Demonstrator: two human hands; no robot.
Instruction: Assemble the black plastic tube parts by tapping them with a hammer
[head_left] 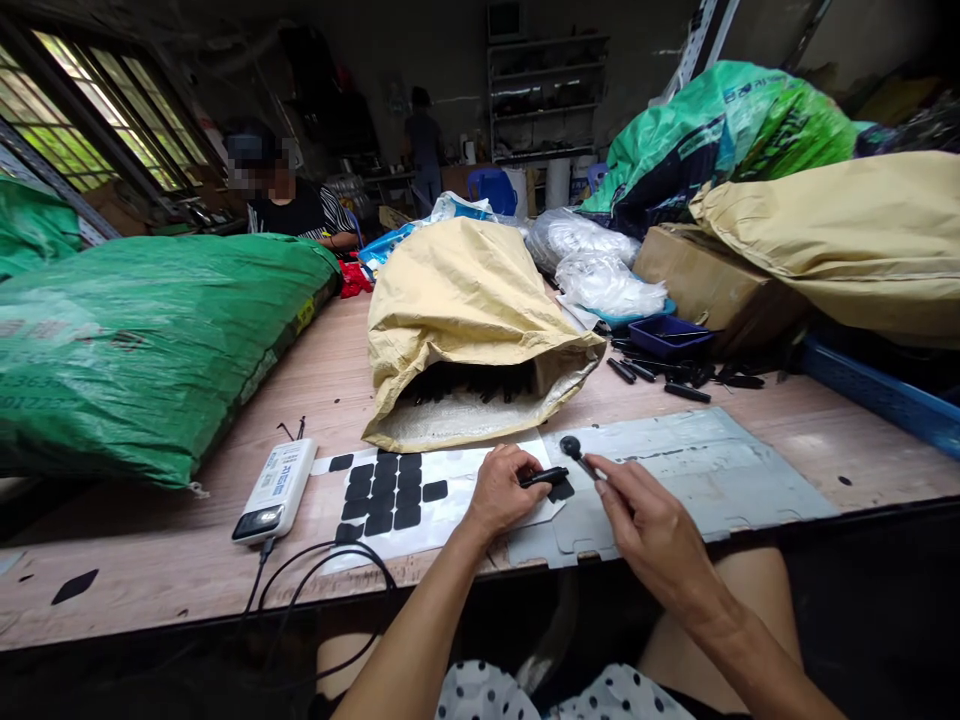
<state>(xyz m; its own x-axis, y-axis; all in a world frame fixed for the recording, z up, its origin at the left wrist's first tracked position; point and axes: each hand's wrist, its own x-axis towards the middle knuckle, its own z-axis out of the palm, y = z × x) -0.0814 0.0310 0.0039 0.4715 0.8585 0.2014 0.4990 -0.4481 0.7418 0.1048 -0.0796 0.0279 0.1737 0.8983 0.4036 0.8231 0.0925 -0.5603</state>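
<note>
My left hand (pixel 504 490) is closed around a short black cylindrical piece (pixel 546 477), held low over the white sheet. My right hand (pixel 651 520) pinches the thin shaft of a small tool with a round black head (pixel 571 447); its exact kind I cannot make out. The two pieces are apart, the round head just beyond the black piece's tip. Under my left hand lies a dark square (pixel 561 490). To the left, rows of black rounded squares (pixel 384 492) lie on the white sheet (pixel 442 520). A grey board (pixel 675 475) lies below my right hand.
An open tan sack (pixel 465 290) with dark pieces inside stands ahead. Left are a green sack (pixel 150 340) and a white power bank (pixel 276 490) with a cable. Loose black pieces (pixel 686 392), a purple tray (pixel 670 337) and a blue crate (pixel 877 385) lie right. A person sits across the table.
</note>
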